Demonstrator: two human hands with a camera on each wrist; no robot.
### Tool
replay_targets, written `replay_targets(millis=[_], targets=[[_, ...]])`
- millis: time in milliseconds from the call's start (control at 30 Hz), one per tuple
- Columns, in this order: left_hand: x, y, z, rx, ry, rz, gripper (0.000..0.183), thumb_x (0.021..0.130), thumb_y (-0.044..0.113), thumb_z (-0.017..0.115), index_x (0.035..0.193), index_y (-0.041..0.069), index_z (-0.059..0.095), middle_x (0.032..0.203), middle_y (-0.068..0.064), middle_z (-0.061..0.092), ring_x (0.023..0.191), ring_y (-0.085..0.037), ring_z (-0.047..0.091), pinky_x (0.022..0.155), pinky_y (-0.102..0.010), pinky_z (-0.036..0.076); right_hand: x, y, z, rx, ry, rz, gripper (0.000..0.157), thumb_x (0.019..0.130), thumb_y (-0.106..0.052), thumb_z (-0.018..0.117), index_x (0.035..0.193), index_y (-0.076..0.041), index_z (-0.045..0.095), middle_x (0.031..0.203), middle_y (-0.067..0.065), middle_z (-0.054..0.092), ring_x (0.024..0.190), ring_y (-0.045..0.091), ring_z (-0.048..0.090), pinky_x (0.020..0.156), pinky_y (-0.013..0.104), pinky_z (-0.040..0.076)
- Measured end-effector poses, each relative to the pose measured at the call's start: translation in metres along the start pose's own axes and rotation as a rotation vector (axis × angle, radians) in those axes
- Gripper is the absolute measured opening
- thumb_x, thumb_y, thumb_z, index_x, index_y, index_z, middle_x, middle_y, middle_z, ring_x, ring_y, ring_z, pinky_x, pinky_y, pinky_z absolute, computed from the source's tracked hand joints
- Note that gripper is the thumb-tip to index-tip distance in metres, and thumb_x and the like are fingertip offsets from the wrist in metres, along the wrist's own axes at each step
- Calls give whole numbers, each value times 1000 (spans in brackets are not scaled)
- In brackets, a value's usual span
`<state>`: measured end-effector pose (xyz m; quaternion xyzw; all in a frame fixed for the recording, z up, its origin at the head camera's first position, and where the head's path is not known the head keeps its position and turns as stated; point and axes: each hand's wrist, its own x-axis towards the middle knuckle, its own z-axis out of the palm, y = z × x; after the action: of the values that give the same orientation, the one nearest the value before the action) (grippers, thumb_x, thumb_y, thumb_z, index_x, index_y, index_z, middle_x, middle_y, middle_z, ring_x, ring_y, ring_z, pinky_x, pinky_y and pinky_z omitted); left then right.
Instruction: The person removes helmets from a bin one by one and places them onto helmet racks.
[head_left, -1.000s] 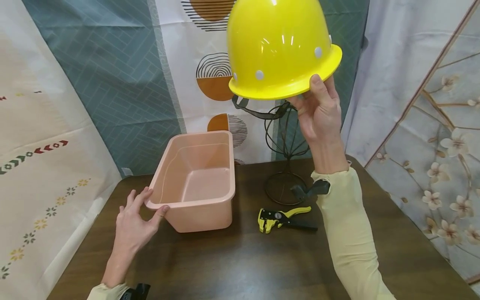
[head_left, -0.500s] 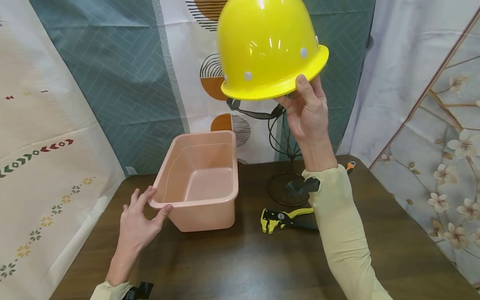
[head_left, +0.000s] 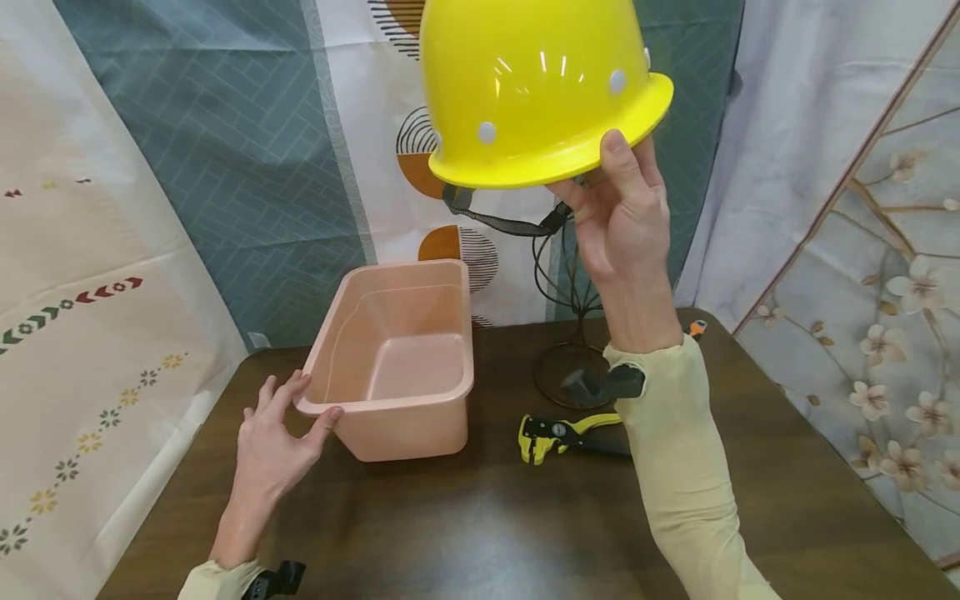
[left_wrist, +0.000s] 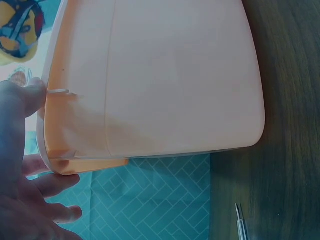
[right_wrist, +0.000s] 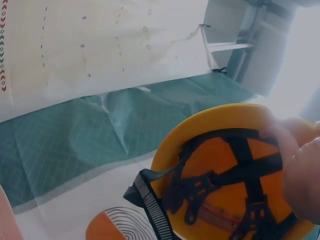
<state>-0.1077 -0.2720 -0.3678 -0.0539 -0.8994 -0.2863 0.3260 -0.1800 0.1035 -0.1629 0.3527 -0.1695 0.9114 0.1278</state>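
Holding a glossy yellow hard-shell safety helmet aloft, the right hand pinches its brim at the helmet's four o'clock, thumb outside and fingers beneath. Well apart from it, the left hand grips the eight o'clock corner of an open, rectangular pale-pink plastic tub, thumb and fingers spread along the rim. The helmet is at the tub's one o'clock, above the dark brown wooden table.

With one edge supported, the helmet could tip or twist if that pinch slackens, perhaps dropping towards the yellow-and-black wire-stripping pliers at the tub's four o'clock. Its dangling black webbing chin strap might snag the dark metal wire stand at three o'clock; depth is hard to judge. A hard tug by the left hand might slide the tub.

The right wrist view clearly shows black suspension straps inside the shell, unseen from the head. The left wrist view shows a slim, silvery pointed tool that the head view does not.
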Motion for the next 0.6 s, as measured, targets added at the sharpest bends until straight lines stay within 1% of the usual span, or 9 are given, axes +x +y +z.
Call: replay_targets(millis=[33, 133, 267, 433, 600], targets=[[0, 0, 0, -2, 1, 0, 63, 76, 27, 85, 128, 0, 62, 137, -26, 56, 134, -55, 36, 96, -84, 17, -1, -2, 1, 0, -1, -10, 35, 99, 7, 53, 133, 2, 55, 122, 23, 56, 112, 39, 58, 82, 52, 53], [0, 0, 1, -8, 6, 6, 62, 76, 26, 85, 128, 0, 62, 137, -26, 56, 134, -55, 37, 95, -84, 17, -4, -7, 1, 33, -4, -32, 34, 99, 8, 52, 133, 4, 54, 121, 24, 56, 110, 41, 58, 83, 53, 52], [0, 0, 2, -10, 0, 3, 62, 76, 25, 85, 127, 0, 62, 137, -26, 56, 134, -56, 37, 95, -85, 17, -9, -15, -4, 89, -17, -49, 36, 96, 8, 58, 132, 6, 53, 119, 26, 54, 106, 42, 58, 82, 52, 53], [-1, 0, 1, -14, 3, -11, 60, 76, 23, 84, 127, 0, 62, 137, -26, 56, 135, -54, 36, 97, -84, 17, -15, -26, -10, 88, -61, -64, 46, 92, 8, 65, 135, 6, 49, 119, 25, 52, 106, 41, 57, 85, 52, 51], [-2, 1, 0, -21, 0, -19, 60, 77, 25, 84, 128, 0, 62, 138, -24, 56, 135, -54, 36, 98, -83, 16, -22, -35, -13, 88, -65, -76, 50, 91, 7, 66, 136, 7, 45, 119, 25, 52, 106, 40, 57, 84, 52, 52]])
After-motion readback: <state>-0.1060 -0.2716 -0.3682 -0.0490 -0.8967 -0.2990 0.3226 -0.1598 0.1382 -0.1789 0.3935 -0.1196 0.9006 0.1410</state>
